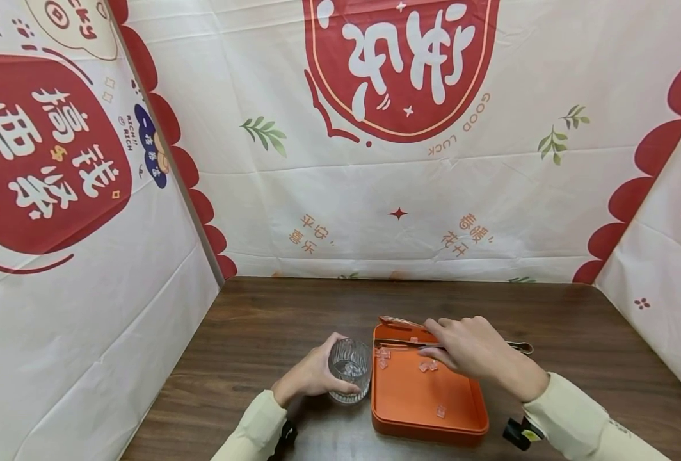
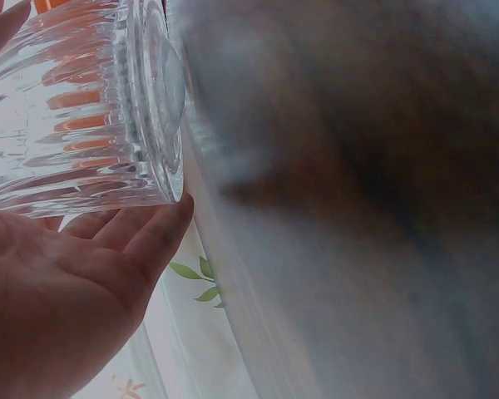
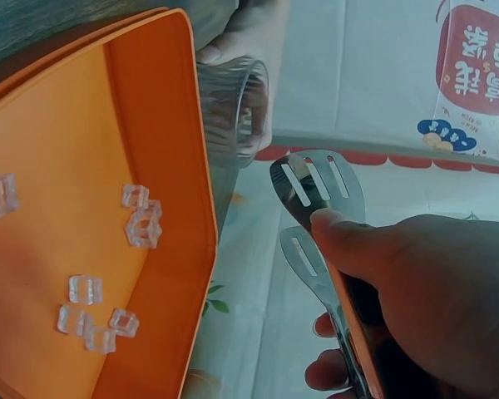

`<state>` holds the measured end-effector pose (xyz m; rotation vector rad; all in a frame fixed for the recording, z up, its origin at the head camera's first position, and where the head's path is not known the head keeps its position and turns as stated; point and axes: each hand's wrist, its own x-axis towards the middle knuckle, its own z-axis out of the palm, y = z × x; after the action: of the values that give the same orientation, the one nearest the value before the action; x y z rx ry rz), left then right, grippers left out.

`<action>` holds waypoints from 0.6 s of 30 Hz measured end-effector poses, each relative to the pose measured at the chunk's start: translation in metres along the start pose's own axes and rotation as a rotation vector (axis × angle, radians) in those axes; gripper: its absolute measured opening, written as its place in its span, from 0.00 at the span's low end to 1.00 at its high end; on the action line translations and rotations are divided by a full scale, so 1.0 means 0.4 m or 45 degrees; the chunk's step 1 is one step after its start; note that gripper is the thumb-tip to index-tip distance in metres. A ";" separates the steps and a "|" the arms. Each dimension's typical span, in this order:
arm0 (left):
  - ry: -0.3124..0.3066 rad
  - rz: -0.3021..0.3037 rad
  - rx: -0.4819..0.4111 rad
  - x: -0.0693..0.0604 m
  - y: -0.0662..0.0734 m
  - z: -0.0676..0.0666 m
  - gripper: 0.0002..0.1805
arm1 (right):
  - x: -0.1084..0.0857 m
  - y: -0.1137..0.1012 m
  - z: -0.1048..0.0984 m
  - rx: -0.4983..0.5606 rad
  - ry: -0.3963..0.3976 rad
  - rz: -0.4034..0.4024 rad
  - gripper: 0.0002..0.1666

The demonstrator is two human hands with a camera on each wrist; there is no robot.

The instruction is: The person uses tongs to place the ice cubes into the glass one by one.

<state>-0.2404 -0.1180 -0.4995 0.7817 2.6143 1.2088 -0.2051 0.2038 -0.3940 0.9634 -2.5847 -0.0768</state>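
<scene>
My left hand (image 1: pixel 316 371) grips a ribbed clear glass (image 1: pixel 346 392) upright on the table; clear pieces seem to lie inside it. In the left wrist view, the fingers and thumb wrap round the glass (image 2: pixel 75 141). My right hand (image 1: pixel 472 346) holds slotted metal tongs (image 3: pixel 316 187) over the far part of an orange tray (image 1: pixel 412 394). The two tong ends stand apart with nothing between them. Several small clear cubes lie in the tray, such as a cube (image 1: pixel 441 411) near the front and a pair of cubes (image 1: pixel 429 366) below my right hand.
The glass stands close to the tray's left wall. Under both is a dark wooden table (image 1: pixel 248 333). Printed white cloth (image 1: pixel 352 211) rises behind the table and along its sides. A small black device (image 1: pixel 521 433) sits by my right sleeve.
</scene>
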 end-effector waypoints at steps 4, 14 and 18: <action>-0.003 -0.005 0.002 0.000 0.000 -0.001 0.47 | -0.001 0.006 0.007 -0.005 -0.013 0.005 0.22; -0.003 -0.012 0.000 0.001 -0.001 -0.002 0.47 | 0.004 0.018 0.030 0.021 -0.058 0.026 0.22; -0.005 -0.017 -0.002 0.000 0.000 -0.001 0.47 | 0.006 0.022 0.047 0.015 -0.067 0.028 0.22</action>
<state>-0.2406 -0.1181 -0.4993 0.7645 2.6110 1.2040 -0.2192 0.2074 -0.4090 0.9491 -2.6461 -0.0823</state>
